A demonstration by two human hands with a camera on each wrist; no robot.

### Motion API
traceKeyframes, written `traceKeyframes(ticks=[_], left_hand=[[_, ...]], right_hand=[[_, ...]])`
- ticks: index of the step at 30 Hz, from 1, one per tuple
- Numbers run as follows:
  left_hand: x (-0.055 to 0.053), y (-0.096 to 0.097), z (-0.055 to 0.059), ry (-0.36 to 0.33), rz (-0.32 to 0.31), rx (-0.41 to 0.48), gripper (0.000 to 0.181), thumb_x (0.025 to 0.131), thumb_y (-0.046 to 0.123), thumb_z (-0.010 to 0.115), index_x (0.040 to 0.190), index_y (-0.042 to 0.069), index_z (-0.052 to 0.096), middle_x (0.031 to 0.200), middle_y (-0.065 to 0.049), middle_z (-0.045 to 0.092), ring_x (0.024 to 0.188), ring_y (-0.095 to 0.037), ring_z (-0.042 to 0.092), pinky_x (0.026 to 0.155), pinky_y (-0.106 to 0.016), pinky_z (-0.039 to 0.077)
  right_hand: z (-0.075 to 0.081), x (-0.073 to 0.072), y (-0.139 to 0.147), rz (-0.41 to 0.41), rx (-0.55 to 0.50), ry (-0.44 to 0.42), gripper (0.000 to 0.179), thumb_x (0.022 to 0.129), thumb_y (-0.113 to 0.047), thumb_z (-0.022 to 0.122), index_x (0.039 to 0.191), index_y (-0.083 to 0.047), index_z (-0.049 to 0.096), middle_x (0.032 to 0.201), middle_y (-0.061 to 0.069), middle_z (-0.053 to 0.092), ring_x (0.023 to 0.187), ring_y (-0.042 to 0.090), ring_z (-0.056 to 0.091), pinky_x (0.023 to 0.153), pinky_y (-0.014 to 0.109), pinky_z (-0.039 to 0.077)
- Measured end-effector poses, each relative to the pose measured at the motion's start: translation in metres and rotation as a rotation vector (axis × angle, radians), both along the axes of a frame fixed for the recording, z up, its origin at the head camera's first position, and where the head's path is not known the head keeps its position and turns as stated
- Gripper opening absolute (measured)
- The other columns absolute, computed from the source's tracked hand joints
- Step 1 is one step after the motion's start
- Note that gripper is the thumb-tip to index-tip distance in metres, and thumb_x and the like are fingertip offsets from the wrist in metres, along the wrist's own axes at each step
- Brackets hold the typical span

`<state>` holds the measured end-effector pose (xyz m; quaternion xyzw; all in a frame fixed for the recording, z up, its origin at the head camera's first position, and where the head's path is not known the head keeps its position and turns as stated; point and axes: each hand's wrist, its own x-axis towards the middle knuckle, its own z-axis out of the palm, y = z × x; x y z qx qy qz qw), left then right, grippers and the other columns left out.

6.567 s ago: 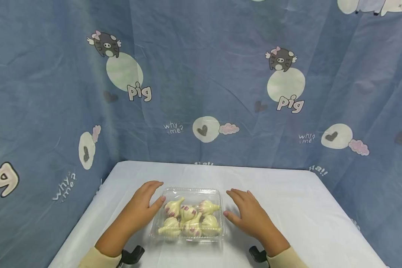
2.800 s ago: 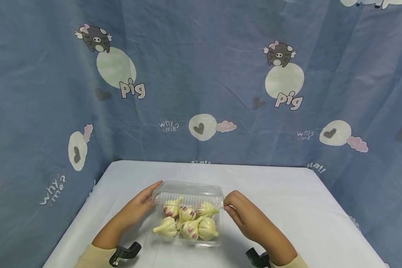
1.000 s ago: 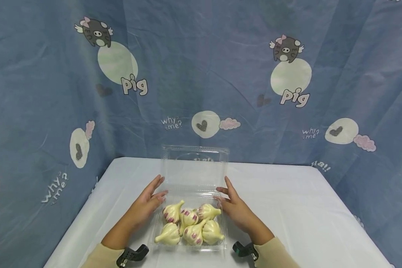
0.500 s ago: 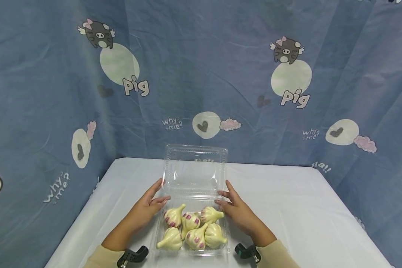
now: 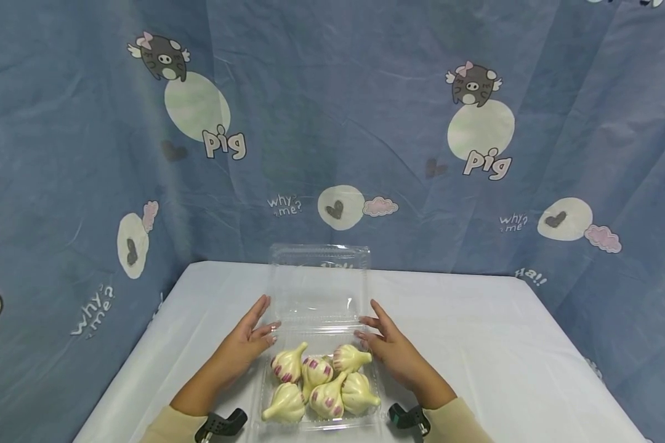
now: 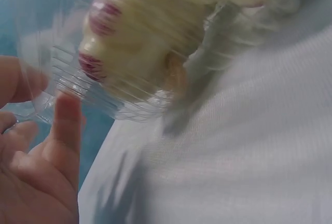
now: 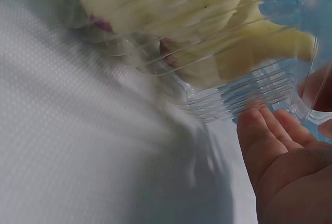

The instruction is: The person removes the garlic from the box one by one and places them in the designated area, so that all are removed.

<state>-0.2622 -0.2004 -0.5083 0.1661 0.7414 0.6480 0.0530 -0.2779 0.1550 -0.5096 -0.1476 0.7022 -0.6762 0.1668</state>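
A clear plastic clamshell box [image 5: 379,394] stands at the front of the white table with its lid [image 5: 318,289] raised at the far side. Several cream garlic bulbs [image 5: 327,399], some marked purple, lie in its base. My left hand [image 5: 238,347] holds the box's back left corner, thumb over the rim and index finger stretched up beside the lid. At the back right corner my right hand [image 5: 396,351] holds it likewise. In the wrist views, left fingers [image 6: 67,117] and right fingers [image 7: 254,125] meet the ribbed plastic wall from below.
White cloth covers the table [image 5: 476,344]. Beyond it and along both sides hangs a blue curtain [image 5: 332,123] printed with pigs and words. Black wrist straps with mounts [image 5: 221,424] sit at both cuffs.
Since the oldest frame, the lid has swung up and back. Over the last second the base and bulbs have shifted slightly toward me, with both hands staying at the back corners.
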Motion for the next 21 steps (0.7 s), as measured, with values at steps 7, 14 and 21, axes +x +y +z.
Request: traceKeyframes(ticks=[7,14,21], left_hand=[[-0.003,0.000,-0.002,-0.003,-0.015,-0.006,0.093,0.104,-0.002,0.058,0.170,0.018,-0.005,0.177,-0.007,-0.006,0.149,-0.046,0.039,0.103,-0.013,0.047],[-0.004,0.001,-0.004,0.036,-0.017,-0.002,0.093,0.102,-0.002,0.060,0.169,0.012,-0.003,0.176,-0.015,-0.004,0.146,-0.048,0.042,0.101,-0.013,0.050],[-0.003,0.000,-0.005,0.039,-0.019,-0.009,0.091,0.103,-0.001,0.061,0.170,0.014,0.001,0.176,-0.015,-0.001,0.147,-0.048,0.042,0.102,-0.013,0.049]], right_hand=[[0.003,0.000,0.001,-0.011,0.011,-0.007,0.085,0.108,-0.014,0.056,0.170,-0.026,-0.001,0.166,0.023,0.031,0.149,0.041,0.043,0.118,0.044,0.045],[0.010,0.004,0.003,-0.092,0.077,-0.002,0.082,0.107,-0.018,0.058,0.170,-0.016,0.005,0.161,0.027,0.036,0.146,0.043,0.047,0.118,0.050,0.044],[0.026,0.011,0.006,-0.301,0.381,0.189,0.063,0.106,-0.023,0.060,0.163,-0.014,0.034,0.154,0.019,0.050,0.142,0.043,0.051,0.114,0.061,0.045]])
